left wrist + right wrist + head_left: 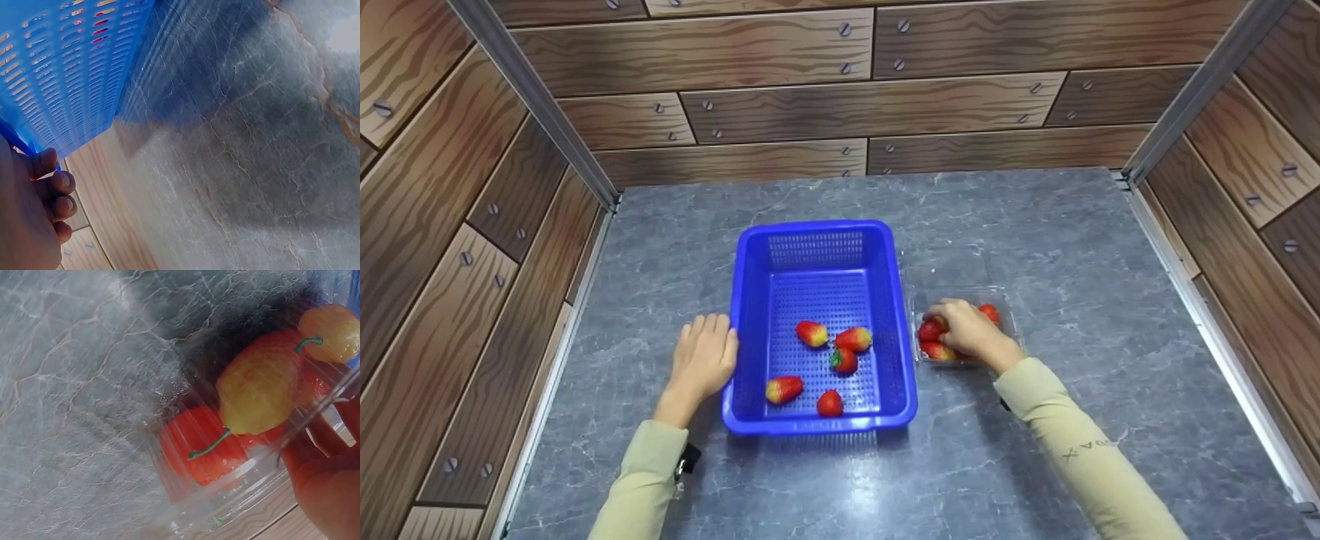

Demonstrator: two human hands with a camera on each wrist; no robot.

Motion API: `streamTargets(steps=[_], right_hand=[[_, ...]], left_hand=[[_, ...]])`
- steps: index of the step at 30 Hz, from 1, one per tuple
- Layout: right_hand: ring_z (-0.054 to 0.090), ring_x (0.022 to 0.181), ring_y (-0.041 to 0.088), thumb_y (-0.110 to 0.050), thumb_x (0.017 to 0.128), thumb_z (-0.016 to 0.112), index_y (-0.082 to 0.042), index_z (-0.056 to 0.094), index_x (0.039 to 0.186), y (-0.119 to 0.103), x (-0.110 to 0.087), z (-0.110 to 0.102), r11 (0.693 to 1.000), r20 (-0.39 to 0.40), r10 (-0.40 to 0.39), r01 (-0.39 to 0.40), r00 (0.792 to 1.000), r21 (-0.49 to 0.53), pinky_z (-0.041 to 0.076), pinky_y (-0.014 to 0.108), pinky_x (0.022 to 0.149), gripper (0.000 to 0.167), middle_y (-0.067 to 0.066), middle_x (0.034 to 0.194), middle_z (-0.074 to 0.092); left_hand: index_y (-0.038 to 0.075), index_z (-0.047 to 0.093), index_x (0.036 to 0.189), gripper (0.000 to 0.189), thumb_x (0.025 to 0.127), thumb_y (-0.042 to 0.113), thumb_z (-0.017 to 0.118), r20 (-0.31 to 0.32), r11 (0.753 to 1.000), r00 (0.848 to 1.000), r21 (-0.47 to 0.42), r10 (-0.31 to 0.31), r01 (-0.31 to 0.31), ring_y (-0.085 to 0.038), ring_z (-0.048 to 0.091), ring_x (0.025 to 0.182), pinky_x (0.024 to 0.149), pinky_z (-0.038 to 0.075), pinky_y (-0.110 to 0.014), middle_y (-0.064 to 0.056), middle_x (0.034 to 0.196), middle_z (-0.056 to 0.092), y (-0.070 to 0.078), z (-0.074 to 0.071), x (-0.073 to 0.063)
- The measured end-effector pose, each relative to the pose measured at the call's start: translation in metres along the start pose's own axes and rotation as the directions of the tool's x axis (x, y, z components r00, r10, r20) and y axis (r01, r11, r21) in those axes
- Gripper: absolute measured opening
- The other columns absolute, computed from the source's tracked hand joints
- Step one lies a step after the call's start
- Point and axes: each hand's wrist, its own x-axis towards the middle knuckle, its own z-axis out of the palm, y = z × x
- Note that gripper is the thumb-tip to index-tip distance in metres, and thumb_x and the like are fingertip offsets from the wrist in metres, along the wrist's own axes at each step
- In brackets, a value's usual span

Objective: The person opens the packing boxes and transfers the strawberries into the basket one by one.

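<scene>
A blue perforated plastic basket (pixel 821 426) stands on the grey marbled surface. Several red and yellow toy strawberries lie in it, one (pixel 811 334) near its middle and one (pixel 784 390) towards the near left corner. My left hand (pixel 705 356) holds the basket's left rim, its fingers curled at the edge in the left wrist view. To the right of the basket sits a clear plastic box (pixel 256 467) with more strawberries (pixel 261 385), some showing green stems. My right hand (pixel 969 330) reaches into this box, and its fingers grip a red strawberry (pixel 931 328); the fingertips are partly hidden.
The clear box's transparent lid (pixel 952 262) lies folded back behind it. Wood-patterned panels (pixel 780 112) wall the work surface (pixel 1080 247) at the back and both sides, with metal posts (pixel 1200 90) at the rear corners.
</scene>
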Motion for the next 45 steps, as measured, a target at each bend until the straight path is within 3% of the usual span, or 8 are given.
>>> streamTargets(steps=[14, 20, 25, 45], right_hand=[[0.064, 0.09, 0.039, 0.01, 0.067, 0.068, -0.001, 0.072, 0.101, -0.008, 0.007, -0.011, 0.998, -0.015, 0.06, -0.06, 0.998, 0.004, 0.053, 0.053, 0.077, 0.035, 0.016, 0.098, 0.065], [0.064, 0.091, 0.038, 0.01, 0.068, 0.069, -0.002, 0.072, 0.103, -0.011, 0.008, -0.021, 0.997, -0.019, 0.076, -0.076, 0.997, -0.017, 0.053, 0.054, 0.077, 0.037, 0.017, 0.103, 0.066], [0.063, 0.091, 0.036, 0.012, 0.067, 0.066, -0.002, 0.072, 0.103, -0.016, 0.012, -0.034, 0.997, -0.035, 0.081, -0.082, 0.996, -0.016, 0.053, 0.052, 0.077, 0.039, 0.015, 0.099, 0.064], [0.062, 0.093, 0.035, 0.011, 0.073, 0.072, -0.004, 0.072, 0.103, -0.079, 0.06, -0.077, 0.999, -0.115, -0.037, 0.032, 0.993, -0.042, 0.053, 0.049, 0.082, 0.033, 0.014, 0.098, 0.064]], left_hand=[[-0.001, 0.053, 0.091, 0.025, 0.099, 0.019, 0.041, 0.003, 1.0, 1.0, -0.003, 0.008, -0.008, -0.041, 0.05, 0.083, 0.075, 0.038, -0.05, -0.019, 0.085, 0.054, 0.0, 0.0, 0.0], [-0.001, 0.054, 0.091, 0.026, 0.099, 0.019, 0.04, 0.003, 1.0, 1.0, 0.006, 0.001, -0.001, -0.041, 0.05, 0.082, 0.075, 0.038, -0.05, -0.019, 0.085, 0.055, -0.001, 0.001, -0.001], [0.0, 0.052, 0.088, 0.024, 0.099, 0.018, 0.041, -0.009, 1.0, 1.0, 0.006, 0.013, -0.013, -0.041, 0.05, 0.08, 0.073, 0.038, -0.049, -0.018, 0.083, 0.053, 0.0, 0.002, -0.001], [-0.002, 0.052, 0.088, 0.024, 0.098, 0.017, 0.041, -0.027, 0.999, 0.999, 0.017, 0.028, -0.028, -0.041, 0.049, 0.079, 0.071, 0.038, -0.05, -0.019, 0.082, 0.053, -0.001, 0.001, 0.0]])
